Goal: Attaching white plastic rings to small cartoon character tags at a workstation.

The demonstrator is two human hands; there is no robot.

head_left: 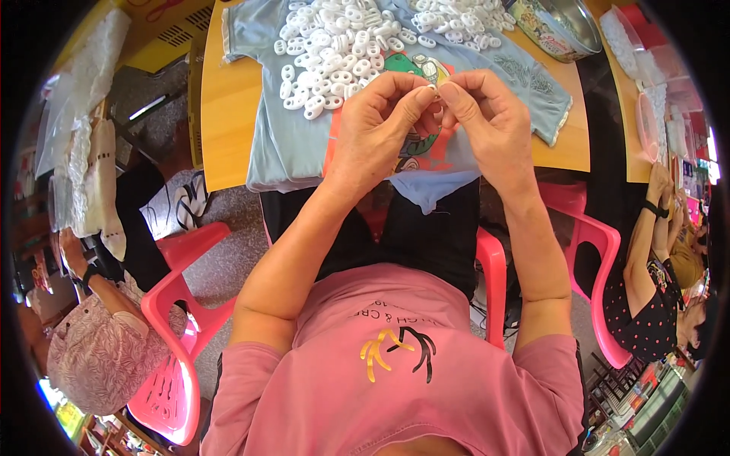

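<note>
My left hand (376, 121) and my right hand (487, 121) meet above the table edge, fingertips pinched together on a small white plastic ring piece (433, 89). A large heap of the same white ring pieces (334, 53) lies just beyond my hands on a light blue shirt (281, 137) spread over the wooden table (224, 106). A second heap of white pieces (456, 19) sits farther back on the right.
A metal bowl (559, 26) stands at the table's far right. Red plastic chairs (171, 334) stand at both sides of me. One person sits at my left (99, 349), another at my right (646, 289). Clear plastic bags (646, 68) lie on the neighbouring table.
</note>
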